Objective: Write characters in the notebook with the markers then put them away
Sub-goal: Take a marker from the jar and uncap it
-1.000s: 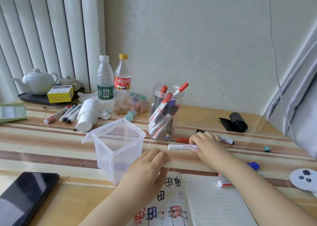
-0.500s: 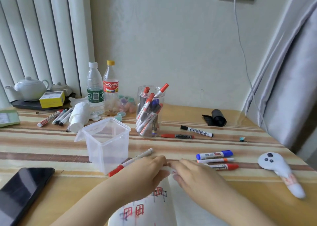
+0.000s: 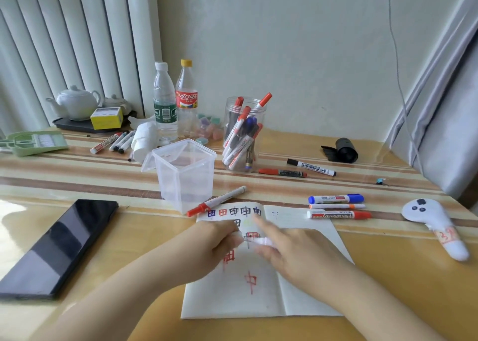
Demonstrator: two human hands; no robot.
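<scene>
The open notebook (image 3: pixel 261 286) lies at the table's near edge, with red, blue and black characters on its left page. Above that page my left hand (image 3: pixel 214 242) and my right hand (image 3: pixel 294 255) meet at a white marker (image 3: pixel 260 241), which is blurred. The left fingers pinch its left end. The right hand grips the other end with the index finger stretched out. A red-capped marker (image 3: pixel 217 201) lies by the notebook's top edge. Three more markers, blue (image 3: pixel 336 199), orange (image 3: pixel 336 206) and red (image 3: pixel 338 214), lie to the right.
A clear square container (image 3: pixel 185 172) stands open behind the notebook, beside a jar of markers (image 3: pixel 241 136). A black marker (image 3: pixel 311 167) and a red marker (image 3: pixel 283 172) lie right of the jar. A phone (image 3: pixel 57 247) lies left, a white controller (image 3: pixel 434 227) right, bottles (image 3: pixel 165 102) behind.
My right hand picked up the white marker from near the jar and brought it back over the notebook. My left hand moved off the page edge and took hold of the marker's end.
</scene>
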